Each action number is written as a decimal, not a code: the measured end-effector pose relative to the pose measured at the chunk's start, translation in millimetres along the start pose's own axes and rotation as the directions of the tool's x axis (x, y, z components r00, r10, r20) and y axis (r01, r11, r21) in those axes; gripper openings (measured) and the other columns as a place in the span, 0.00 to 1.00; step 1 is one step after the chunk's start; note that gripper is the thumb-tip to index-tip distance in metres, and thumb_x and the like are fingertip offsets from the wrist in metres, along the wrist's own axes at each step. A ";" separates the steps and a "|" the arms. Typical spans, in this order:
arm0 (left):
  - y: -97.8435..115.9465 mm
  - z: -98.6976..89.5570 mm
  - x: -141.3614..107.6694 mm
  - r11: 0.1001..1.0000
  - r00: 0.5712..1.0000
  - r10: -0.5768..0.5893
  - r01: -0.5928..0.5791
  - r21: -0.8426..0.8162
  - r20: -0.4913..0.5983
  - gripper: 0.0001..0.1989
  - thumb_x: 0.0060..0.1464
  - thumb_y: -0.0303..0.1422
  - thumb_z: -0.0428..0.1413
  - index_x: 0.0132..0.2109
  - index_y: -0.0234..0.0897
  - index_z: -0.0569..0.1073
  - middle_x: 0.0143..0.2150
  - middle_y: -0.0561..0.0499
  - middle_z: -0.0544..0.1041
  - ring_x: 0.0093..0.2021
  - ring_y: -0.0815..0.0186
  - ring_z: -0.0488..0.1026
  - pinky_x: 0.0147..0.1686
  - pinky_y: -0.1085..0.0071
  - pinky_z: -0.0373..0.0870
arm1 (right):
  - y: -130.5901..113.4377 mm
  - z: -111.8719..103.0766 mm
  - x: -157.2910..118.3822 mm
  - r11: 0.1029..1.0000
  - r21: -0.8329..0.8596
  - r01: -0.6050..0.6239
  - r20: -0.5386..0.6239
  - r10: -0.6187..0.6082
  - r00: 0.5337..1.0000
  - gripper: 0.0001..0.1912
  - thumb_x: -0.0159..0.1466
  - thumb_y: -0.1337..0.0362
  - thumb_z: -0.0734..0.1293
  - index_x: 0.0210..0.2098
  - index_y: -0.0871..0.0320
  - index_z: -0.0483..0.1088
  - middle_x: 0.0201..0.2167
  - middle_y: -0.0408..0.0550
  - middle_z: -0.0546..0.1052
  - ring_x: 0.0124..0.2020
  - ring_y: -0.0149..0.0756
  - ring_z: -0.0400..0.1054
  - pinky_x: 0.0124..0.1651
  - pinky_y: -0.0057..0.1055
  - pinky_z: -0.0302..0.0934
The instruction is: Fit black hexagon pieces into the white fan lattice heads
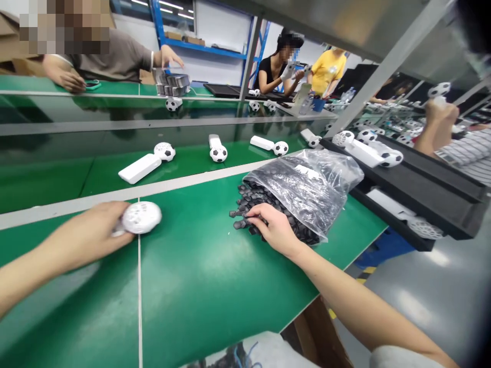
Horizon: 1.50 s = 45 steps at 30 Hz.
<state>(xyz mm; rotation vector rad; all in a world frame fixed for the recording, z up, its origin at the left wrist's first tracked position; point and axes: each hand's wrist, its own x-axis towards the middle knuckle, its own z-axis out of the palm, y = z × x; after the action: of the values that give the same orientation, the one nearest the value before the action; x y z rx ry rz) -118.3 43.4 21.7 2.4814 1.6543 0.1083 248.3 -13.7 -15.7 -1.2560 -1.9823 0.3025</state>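
Note:
My left hand (90, 230) is closed around a white handheld fan (141, 217), its round slotted head sticking out past the fingertips above the green table. The fan's handle is mostly hidden by the hand. At the mouth of a clear plastic bag (303, 186), my right hand (274, 227) pinches at a small black plastic piece (241, 224). Many more such black pieces (255, 197) spill from the bag onto the table, to the left of it and under the fingers.
White fans with football-patterned heads (218, 153) lie spaced along the green conveyor (95, 176) beyond the table's pale edge strip. At the right, black trays (429, 179) hold more fans (364, 152). Co-workers sit across the line; a person's hands (441, 117) raise a fan at the far right.

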 end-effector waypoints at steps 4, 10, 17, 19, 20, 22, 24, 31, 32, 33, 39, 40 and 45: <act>71.6 14.3 6.1 0.985 0.992 0.061 -0.042 -0.170 0.106 0.23 0.51 0.40 0.48 0.53 0.35 0.60 0.49 0.42 0.69 0.45 0.55 0.69 0.42 0.63 0.67 | -18.1 1.8 9.6 0.993 0.109 -0.050 0.096 0.040 0.995 0.02 0.59 0.69 0.65 0.31 0.57 0.69 0.33 0.45 0.73 0.37 0.32 0.68 0.43 0.31 0.63; 102.0 31.8 11.4 0.979 0.992 0.077 -0.057 -0.197 0.097 0.39 0.48 0.42 0.51 0.64 0.42 0.45 0.56 0.43 0.63 0.54 0.51 0.64 0.48 0.58 0.64 | -44.6 16.0 17.4 0.984 0.169 0.054 0.215 -0.090 0.972 0.04 0.61 0.68 0.64 0.32 0.56 0.70 0.30 0.44 0.74 0.36 0.32 0.67 0.42 0.31 0.62; 96.6 35.0 15.1 0.901 0.978 0.203 -0.171 -0.399 0.039 0.41 0.41 0.50 0.57 0.61 0.42 0.55 0.57 0.45 0.64 0.53 0.53 0.64 0.49 0.62 0.63 | -57.2 44.9 21.0 0.977 0.145 0.159 0.131 -0.178 0.975 0.02 0.59 0.67 0.66 0.29 0.57 0.69 0.43 0.49 0.68 0.46 0.37 0.61 0.50 0.39 0.58; 97.7 36.4 15.3 0.889 0.981 0.195 -0.180 -0.421 -0.006 0.38 0.42 0.50 0.57 0.58 0.41 0.58 0.56 0.46 0.65 0.53 0.54 0.65 0.49 0.62 0.63 | -56.8 49.6 21.9 0.974 0.174 0.143 0.135 -0.168 0.976 0.03 0.58 0.67 0.66 0.28 0.57 0.67 0.45 0.49 0.67 0.48 0.38 0.60 0.51 0.40 0.57; 98.3 36.8 15.1 0.887 0.981 0.192 -0.183 -0.424 -0.021 0.36 0.43 0.50 0.57 0.58 0.42 0.59 0.55 0.47 0.66 0.53 0.55 0.65 0.49 0.63 0.63 | -56.3 50.9 22.1 0.973 0.190 0.131 0.145 -0.160 0.976 0.03 0.58 0.67 0.66 0.28 0.57 0.66 0.46 0.49 0.67 0.49 0.38 0.60 0.52 0.40 0.57; 99.3 37.2 14.4 0.888 0.981 0.190 -0.186 -0.420 -0.033 0.34 0.44 0.48 0.56 0.57 0.43 0.60 0.54 0.48 0.67 0.52 0.55 0.66 0.47 0.63 0.64 | -55.0 51.7 21.9 0.970 0.220 0.100 0.166 -0.138 0.976 0.04 0.58 0.67 0.66 0.28 0.57 0.65 0.47 0.49 0.67 0.51 0.39 0.60 0.53 0.41 0.56; 99.7 37.1 13.5 0.890 0.981 0.193 -0.189 -0.415 -0.032 0.33 0.44 0.48 0.56 0.57 0.45 0.60 0.53 0.49 0.68 0.50 0.55 0.67 0.46 0.63 0.65 | -53.8 51.7 21.3 0.968 0.247 0.047 0.175 -0.093 0.980 0.05 0.57 0.67 0.67 0.31 0.56 0.64 0.49 0.50 0.66 0.53 0.39 0.58 0.55 0.42 0.55; 103.5 37.0 13.1 0.879 0.993 0.116 -0.113 -0.463 -0.022 0.31 0.42 0.46 0.57 0.54 0.45 0.62 0.49 0.51 0.69 0.47 0.57 0.68 0.42 0.65 0.66 | -52.6 55.0 22.5 0.888 0.413 -0.202 0.312 0.071 0.947 0.26 0.55 0.66 0.68 0.51 0.56 0.56 0.52 0.53 0.65 0.53 0.40 0.61 0.52 0.39 0.60; 104.7 37.0 13.1 0.880 0.994 0.105 -0.104 -0.464 -0.024 0.30 0.42 0.45 0.58 0.53 0.46 0.62 0.49 0.51 0.70 0.46 0.57 0.69 0.42 0.65 0.66 | -52.9 55.7 22.8 0.889 0.411 -0.201 0.324 0.064 0.944 0.27 0.55 0.66 0.68 0.52 0.56 0.56 0.51 0.52 0.66 0.53 0.40 0.61 0.52 0.39 0.61; 105.8 36.9 12.9 0.883 0.995 0.096 -0.098 -0.460 -0.029 0.29 0.42 0.46 0.57 0.52 0.46 0.63 0.48 0.51 0.70 0.46 0.57 0.69 0.42 0.65 0.66 | -53.0 56.3 23.2 0.895 0.402 -0.196 0.323 0.061 0.944 0.26 0.55 0.66 0.68 0.52 0.56 0.57 0.51 0.52 0.66 0.53 0.41 0.61 0.51 0.39 0.61; 107.0 35.9 10.1 0.910 0.994 0.099 -0.104 -0.402 -0.034 0.30 0.43 0.45 0.57 0.55 0.47 0.60 0.52 0.52 0.68 0.49 0.57 0.68 0.46 0.64 0.65 | -37.2 44.0 34.9 0.900 0.380 -0.216 0.350 0.076 0.934 0.19 0.56 0.63 0.67 0.47 0.57 0.64 0.47 0.50 0.69 0.47 0.37 0.65 0.40 0.31 0.66; 106.1 35.4 10.0 0.921 0.996 0.092 -0.093 -0.379 -0.022 0.31 0.44 0.44 0.56 0.56 0.47 0.59 0.54 0.52 0.68 0.50 0.56 0.67 0.46 0.63 0.65 | -30.7 38.1 38.2 0.914 0.342 -0.219 0.340 0.097 0.935 0.16 0.57 0.63 0.67 0.45 0.57 0.66 0.44 0.48 0.70 0.43 0.36 0.66 0.38 0.31 0.66; 98.9 32.6 14.1 0.970 0.995 0.098 -0.093 -0.223 0.012 0.29 0.44 0.35 0.51 0.56 0.44 0.59 0.54 0.51 0.69 0.47 0.54 0.69 0.45 0.62 0.64 | 1.7 12.9 45.6 0.985 -0.104 -0.138 0.242 0.160 0.957 0.05 0.57 0.66 0.67 0.33 0.58 0.73 0.32 0.46 0.70 0.34 0.32 0.65 0.40 0.33 0.62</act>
<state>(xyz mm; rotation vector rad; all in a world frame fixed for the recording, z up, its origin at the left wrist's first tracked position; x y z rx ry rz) -18.0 16.2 6.0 2.3824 1.4266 0.2600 229.8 28.3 -4.1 -1.4883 -2.1333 0.4748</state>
